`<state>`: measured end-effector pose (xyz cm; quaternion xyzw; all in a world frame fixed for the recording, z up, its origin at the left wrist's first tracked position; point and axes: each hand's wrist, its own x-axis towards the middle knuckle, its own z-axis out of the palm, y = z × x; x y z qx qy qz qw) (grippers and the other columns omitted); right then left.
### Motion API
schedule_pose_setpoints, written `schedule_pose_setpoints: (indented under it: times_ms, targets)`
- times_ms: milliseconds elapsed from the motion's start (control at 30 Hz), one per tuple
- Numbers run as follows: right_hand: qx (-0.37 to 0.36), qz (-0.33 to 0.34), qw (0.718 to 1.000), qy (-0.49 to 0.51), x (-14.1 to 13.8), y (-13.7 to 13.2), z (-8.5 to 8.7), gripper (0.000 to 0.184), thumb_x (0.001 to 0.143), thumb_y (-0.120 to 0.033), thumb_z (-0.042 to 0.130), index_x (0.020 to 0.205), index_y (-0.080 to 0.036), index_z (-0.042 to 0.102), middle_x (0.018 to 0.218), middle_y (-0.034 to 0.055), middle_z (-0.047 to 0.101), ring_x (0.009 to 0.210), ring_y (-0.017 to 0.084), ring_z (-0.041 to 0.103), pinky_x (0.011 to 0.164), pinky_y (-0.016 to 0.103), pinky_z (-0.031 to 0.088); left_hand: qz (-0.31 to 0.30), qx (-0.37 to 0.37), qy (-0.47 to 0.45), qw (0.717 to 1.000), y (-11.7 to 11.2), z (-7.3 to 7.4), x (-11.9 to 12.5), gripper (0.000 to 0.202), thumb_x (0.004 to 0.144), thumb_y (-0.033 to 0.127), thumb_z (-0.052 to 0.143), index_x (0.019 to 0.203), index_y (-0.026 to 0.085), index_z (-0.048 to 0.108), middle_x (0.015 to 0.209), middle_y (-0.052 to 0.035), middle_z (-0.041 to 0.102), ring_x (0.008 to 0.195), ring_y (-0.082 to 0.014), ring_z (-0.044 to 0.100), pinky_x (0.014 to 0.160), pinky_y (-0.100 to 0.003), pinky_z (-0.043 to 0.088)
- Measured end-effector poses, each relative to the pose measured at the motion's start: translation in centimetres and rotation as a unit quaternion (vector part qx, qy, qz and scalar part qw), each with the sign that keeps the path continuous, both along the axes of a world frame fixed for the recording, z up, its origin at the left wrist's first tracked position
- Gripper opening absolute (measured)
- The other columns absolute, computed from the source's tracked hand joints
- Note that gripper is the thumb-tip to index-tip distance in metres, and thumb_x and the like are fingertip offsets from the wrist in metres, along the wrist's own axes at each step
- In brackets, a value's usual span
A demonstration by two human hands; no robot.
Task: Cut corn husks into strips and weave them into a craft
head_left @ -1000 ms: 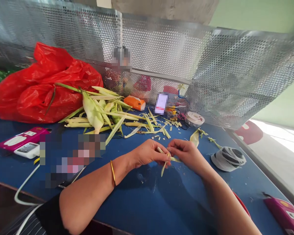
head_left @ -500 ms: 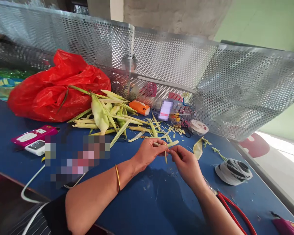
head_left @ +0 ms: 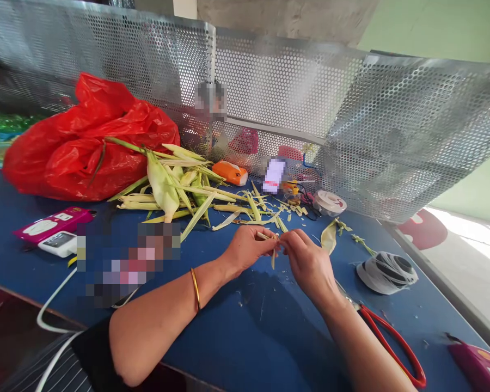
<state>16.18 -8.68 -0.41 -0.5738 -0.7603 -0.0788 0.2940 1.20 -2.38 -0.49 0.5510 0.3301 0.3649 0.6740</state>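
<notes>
Above the middle of the blue table, my left hand (head_left: pixel 247 247) pinches a small bundle of pale corn husk strips (head_left: pixel 273 256), one end of which hangs down below the fingers. My right hand (head_left: pixel 308 261) meets it from the right, fingers closed at the bundle's right side; its fingertips partly hide the husk they grip. A gold bangle (head_left: pixel 195 289) circles my left wrist. Behind my hands lie cut husk pieces (head_left: pixel 292 209) and a pile of green and cream corn husks (head_left: pixel 163 188).
At the back left sits a red plastic bag (head_left: pixel 77 147). Red-handled scissors (head_left: pixel 392 337) lie beside my right forearm, with a spool of white thread (head_left: pixel 386 272) beyond. A perforated metal screen (head_left: pixel 277 81) borders the table's far side. An orange tissue pack (head_left: pixel 230 173) stands before it.
My right hand has turned and shifted slightly left and up over the bundle. The husk strip that stuck out to the right above it no longer shows. The view has shifted a little.
</notes>
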Motion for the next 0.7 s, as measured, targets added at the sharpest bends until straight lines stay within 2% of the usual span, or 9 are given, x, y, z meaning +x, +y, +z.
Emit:
schedule_pose_setpoints:
  times_ms: [167,333,400,567,633,700]
  targets:
    - [0.011,-0.029,0.998,0.052,-0.26,0.01,-0.01,0.021,0.097,-0.024,0.041,0.082,-0.021,0.055,0.079,0.0027,0.065,0.063,0.014,0.059,0.058,0.023,0.04,-0.017,0.098,0.076,0.992,-0.08,-0.52,-0.05,0.007,0.068,0.022,0.069,0.07,0.016,0.068,0.061,0.0008,0.066,0.057,-0.0113,0.059,0.058,-0.022,0.043]
    - [-0.013,-0.069,0.992,0.104,-0.32,0.01,0.1,0.018,0.093,-0.031,0.045,0.081,-0.022,0.055,0.068,0.0012,0.064,0.06,0.016,0.059,0.057,0.024,0.037,0.003,0.211,0.168,0.963,-0.42,-0.32,-0.28,0.013,0.075,0.028,0.066,0.077,0.016,0.071,0.059,0.001,0.065,0.054,-0.0104,0.055,0.052,-0.022,0.037]
    - [-0.044,-0.088,0.986,0.131,-0.31,0.01,0.23,0.019,0.092,-0.034,0.045,0.08,-0.023,0.055,0.064,0.0006,0.064,0.057,0.016,0.059,0.056,0.025,0.036,0.01,0.269,0.192,0.944,-0.53,-0.22,-0.38,0.012,0.077,0.027,0.065,0.079,0.017,0.072,0.063,0.0004,0.067,0.057,-0.011,0.057,0.055,-0.022,0.039]
    - [-0.148,-0.091,0.954,0.244,-0.02,0.2,0.53,0.025,0.089,-0.038,0.046,0.073,-0.022,0.056,0.046,-0.0037,0.056,0.045,0.015,0.054,0.053,0.025,0.037,0.003,0.423,0.197,0.884,-0.54,-0.44,-0.62,0.013,0.08,0.021,0.063,0.089,0.019,0.072,0.085,-0.0027,0.075,0.078,-0.0156,0.068,0.072,-0.025,0.045]
    - [-0.186,-0.083,0.937,0.285,0.22,0.37,0.53,0.025,0.088,-0.037,0.047,0.07,-0.022,0.056,0.043,-0.0045,0.054,0.042,0.014,0.053,0.051,0.025,0.037,-0.014,0.45,0.196,0.871,-0.52,-0.42,-0.69,0.017,0.081,0.02,0.062,0.094,0.02,0.072,0.087,-0.003,0.075,0.079,-0.0162,0.069,0.073,-0.025,0.046]
    - [-0.226,-0.069,0.916,0.324,0.49,0.53,0.52,0.024,0.085,-0.037,0.049,0.068,-0.022,0.056,0.044,-0.0046,0.055,0.04,0.012,0.052,0.047,0.024,0.035,-0.039,0.452,0.19,0.871,-0.55,-0.2,-0.74,0.019,0.082,0.019,0.06,0.096,0.022,0.073,0.091,-0.003,0.076,0.082,-0.0166,0.07,0.075,-0.025,0.047]
